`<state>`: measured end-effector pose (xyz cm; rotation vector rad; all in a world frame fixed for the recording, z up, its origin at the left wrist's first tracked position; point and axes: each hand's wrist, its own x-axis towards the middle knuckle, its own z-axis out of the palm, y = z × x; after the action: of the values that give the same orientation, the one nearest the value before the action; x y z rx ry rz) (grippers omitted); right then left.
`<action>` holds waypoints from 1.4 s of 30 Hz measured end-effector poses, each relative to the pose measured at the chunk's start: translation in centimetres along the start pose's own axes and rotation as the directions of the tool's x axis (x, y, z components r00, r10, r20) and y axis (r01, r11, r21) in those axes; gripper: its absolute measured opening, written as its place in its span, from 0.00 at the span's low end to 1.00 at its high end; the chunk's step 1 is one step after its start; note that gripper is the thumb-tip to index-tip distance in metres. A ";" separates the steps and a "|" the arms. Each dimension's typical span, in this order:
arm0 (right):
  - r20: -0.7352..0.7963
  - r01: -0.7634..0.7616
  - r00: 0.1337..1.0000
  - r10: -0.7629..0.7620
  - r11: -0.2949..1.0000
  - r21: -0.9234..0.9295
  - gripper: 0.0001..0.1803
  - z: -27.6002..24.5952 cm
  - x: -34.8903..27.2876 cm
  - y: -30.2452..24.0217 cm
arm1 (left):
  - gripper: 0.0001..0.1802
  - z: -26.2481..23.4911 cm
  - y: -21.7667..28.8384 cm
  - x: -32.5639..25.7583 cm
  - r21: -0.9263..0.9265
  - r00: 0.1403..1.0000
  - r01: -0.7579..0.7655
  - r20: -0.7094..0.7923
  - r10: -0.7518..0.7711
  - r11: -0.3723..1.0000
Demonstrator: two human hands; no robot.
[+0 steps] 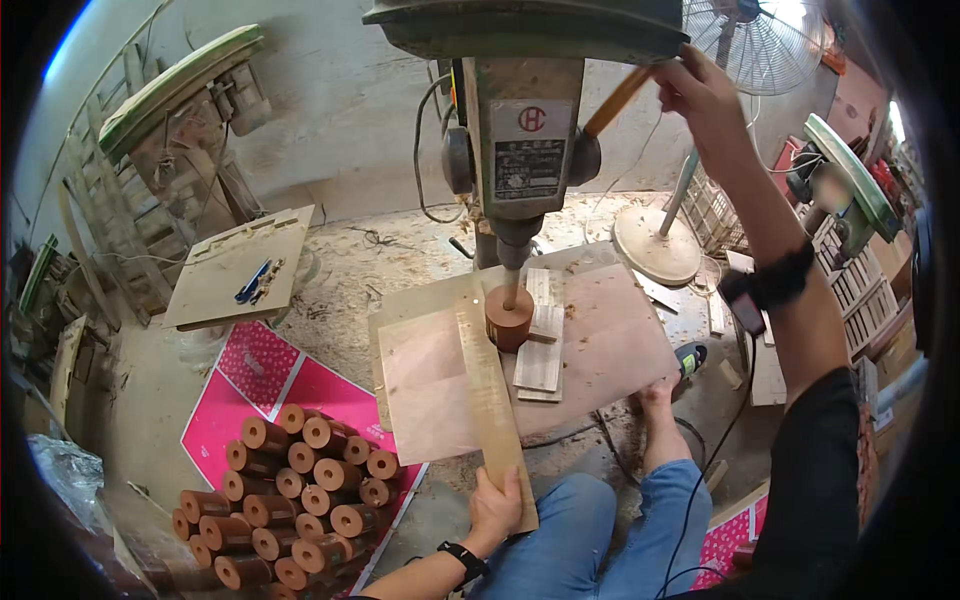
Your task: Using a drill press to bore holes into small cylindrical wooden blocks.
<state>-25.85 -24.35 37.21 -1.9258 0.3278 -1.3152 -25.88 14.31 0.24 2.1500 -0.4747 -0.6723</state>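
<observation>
My left hand (497,503): one, closed round the near end of a long wooden strip (487,400); beyond it, near the strip's far end, one brown cylinder (510,320), upright under the drill bit (512,285). My right hand (697,85): one, higher up, curled at the upper end of the lever (615,102). Left of my left hand: bored brown cylinders (275,510), heaped on a pink sheet (215,420).

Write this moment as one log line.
left hand: grips tan strip; right hand: on lever; drill bit: at top of brown cylinder; strip: beside cylinder; pink sheet: pile of holed cylinders
</observation>
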 end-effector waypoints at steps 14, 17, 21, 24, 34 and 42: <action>0.290 -0.347 0.837 0.464 0.860 -0.374 0.22 -1.6 -8.8 6.2 | 0.50 -13.4 -2.6 5.5 0.742 0.803 -0.351 -0.074 0.591 0.570; 0.325 -0.428 0.695 0.642 0.732 -0.531 0.19 -7.5 -17.4 2.3 | 0.47 -21.5 -4.1 12.4 0.884 0.694 -0.273 -0.091 0.714 0.379; 0.252 -0.697 0.540 0.803 0.594 -0.401 0.14 -12.7 -26.4 -3.4 | 0.33 -25.6 -1.7 23.6 0.823 0.760 0.261 -0.497 0.419 0.504; 0.096 -0.825 0.459 0.883 0.464 -0.324 0.14 -14.9 -32.0 -7.0 | 0.35 -20.9 1.9 28.1 0.731 0.761 0.086 -0.486 0.429 0.677; -0.086 -0.909 0.341 0.936 0.305 -0.285 0.14 -15.7 -40.2 -12.4 | 0.50 -1.9 10.9 22.6 -0.190 0.833 -0.514 0.125 0.540 0.837; 0.257 -0.570 0.634 0.729 0.665 -0.483 0.32 -13.7 -45.2 -10.6 | 0.42 -6.7 11.6 10.2 -0.163 0.783 -0.600 0.084 0.617 0.783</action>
<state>-59.63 3.36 16.37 -2.0171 1.0030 -0.3179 -14.94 5.92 9.89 1.6814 -1.1137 -0.4529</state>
